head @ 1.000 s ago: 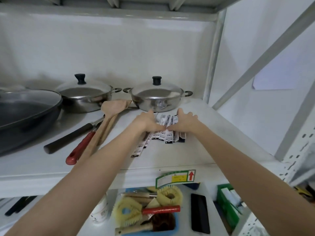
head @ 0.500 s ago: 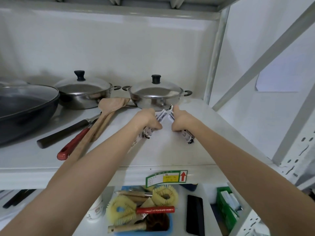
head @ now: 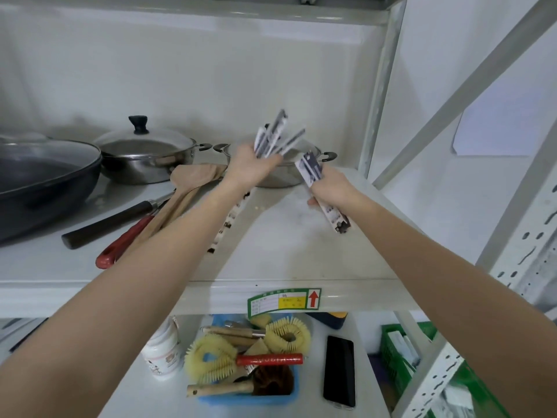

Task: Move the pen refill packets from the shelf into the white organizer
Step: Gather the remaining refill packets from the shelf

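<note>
My left hand (head: 251, 168) grips a fanned bunch of pen refill packets (head: 275, 137), raised above the white shelf (head: 286, 245) in front of a steel pot; the packets' lower ends (head: 224, 227) hang down beside my forearm. My right hand (head: 330, 190) holds a second bundle of refill packets (head: 312, 170), tilted, its lower end (head: 339, 220) sticking out under my wrist just over the shelf. No packets remain visible on the shelf surface. The white organizer is not in view.
On the shelf to the left are a dark pan (head: 42, 182), a lidded steel pot (head: 144, 155), a second pot (head: 283, 176) behind my hands, wooden spatulas (head: 187, 188) and red-handled tools (head: 120, 245). Below: a blue bin of brushes (head: 247, 363), a black phone (head: 339, 369), a green crate (head: 401, 354). Shelf uprights stand at the right.
Both hands closed on the packets lying on the shelf, split them into two bundles and lifted them; the left bundle now fans upward, and the hands have moved apart.
</note>
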